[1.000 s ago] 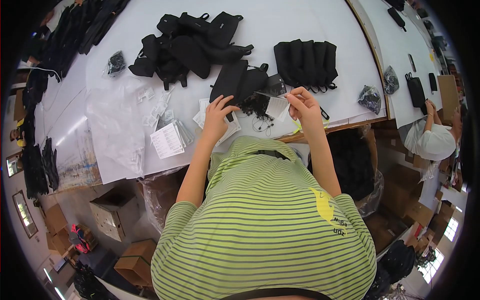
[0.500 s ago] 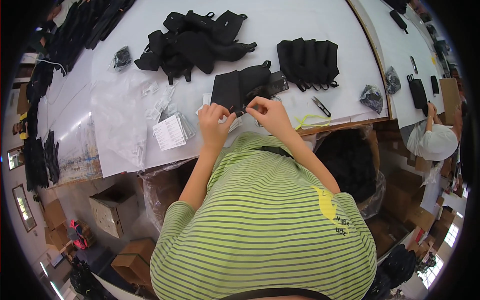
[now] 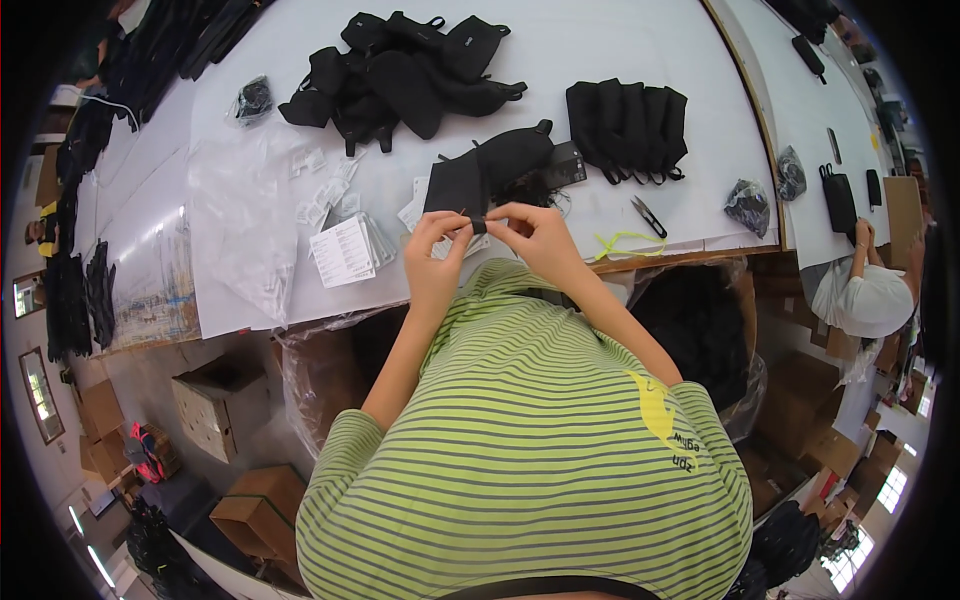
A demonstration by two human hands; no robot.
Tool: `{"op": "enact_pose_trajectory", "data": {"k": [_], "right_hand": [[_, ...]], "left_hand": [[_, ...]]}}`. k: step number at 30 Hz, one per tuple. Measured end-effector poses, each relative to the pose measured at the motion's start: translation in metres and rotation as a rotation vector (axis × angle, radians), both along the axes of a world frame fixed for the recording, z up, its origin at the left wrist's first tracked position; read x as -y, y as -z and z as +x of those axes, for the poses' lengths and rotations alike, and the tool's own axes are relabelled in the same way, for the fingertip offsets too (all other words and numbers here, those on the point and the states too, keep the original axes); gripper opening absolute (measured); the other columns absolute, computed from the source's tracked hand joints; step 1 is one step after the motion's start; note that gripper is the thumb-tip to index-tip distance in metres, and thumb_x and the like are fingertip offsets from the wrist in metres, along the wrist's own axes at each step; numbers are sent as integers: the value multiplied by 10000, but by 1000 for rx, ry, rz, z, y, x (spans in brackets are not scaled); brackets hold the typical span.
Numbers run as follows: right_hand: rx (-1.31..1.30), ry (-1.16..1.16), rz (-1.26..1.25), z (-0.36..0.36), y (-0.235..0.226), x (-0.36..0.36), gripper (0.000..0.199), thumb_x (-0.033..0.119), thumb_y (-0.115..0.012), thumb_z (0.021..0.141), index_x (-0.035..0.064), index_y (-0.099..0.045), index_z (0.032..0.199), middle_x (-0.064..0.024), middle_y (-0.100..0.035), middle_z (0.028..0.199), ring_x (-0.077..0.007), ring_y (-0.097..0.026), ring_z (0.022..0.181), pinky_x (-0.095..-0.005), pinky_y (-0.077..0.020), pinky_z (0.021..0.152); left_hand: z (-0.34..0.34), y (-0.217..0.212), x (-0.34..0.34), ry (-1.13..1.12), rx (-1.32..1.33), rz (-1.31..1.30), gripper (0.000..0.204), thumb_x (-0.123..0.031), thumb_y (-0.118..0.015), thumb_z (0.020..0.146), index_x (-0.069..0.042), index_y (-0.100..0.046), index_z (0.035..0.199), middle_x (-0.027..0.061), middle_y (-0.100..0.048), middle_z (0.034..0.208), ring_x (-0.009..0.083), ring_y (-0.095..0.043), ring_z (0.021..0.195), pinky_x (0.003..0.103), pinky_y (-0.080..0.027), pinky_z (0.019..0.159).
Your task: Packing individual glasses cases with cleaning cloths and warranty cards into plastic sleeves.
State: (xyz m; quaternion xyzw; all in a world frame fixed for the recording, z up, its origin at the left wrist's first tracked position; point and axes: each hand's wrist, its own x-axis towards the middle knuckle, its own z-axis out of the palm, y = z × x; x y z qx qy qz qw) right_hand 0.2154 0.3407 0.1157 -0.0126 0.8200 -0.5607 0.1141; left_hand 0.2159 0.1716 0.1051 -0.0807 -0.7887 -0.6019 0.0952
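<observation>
Fingers of the left hand and right hand pinch a small black tab beside a black pouch on the white worktop; a light, even grip from both sides should keep it steady.

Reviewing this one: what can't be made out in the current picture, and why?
All in the head view:
- Ends of the small black strip: covered by the fingertips of the left hand and right hand.
- Lower part of the black cord tangle: behind the right hand.
- Print on the white cards: too small.
- Black goods at upper left: cut off by the top edge.
</observation>
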Motion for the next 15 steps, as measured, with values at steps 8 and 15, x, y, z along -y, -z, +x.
{"op": "enact_pose_trajectory", "data": {"k": [8,15], "right_hand": [[289,172,-970,14,-27,-34,108,66,-553,890,80,-494,980,-57,-577,845,-26,-394,543,-140,-284,444],[88,257,-694,17,-40,-23,113,126,-541,927,61,-490,1004,-32,-574,692,-30,-436,546,-159,-296,460]], "left_hand": [[0,-35,0,100,311,489,104,-62,-641,842,-1,-607,918,34,-622,843,80,-534,686,227,-428,642],[-3,-50,-15,283,496,355,98,-76,-671,827,3,-641,876,-64,-514,663,-9,-390,579,163,-287,517]]}}
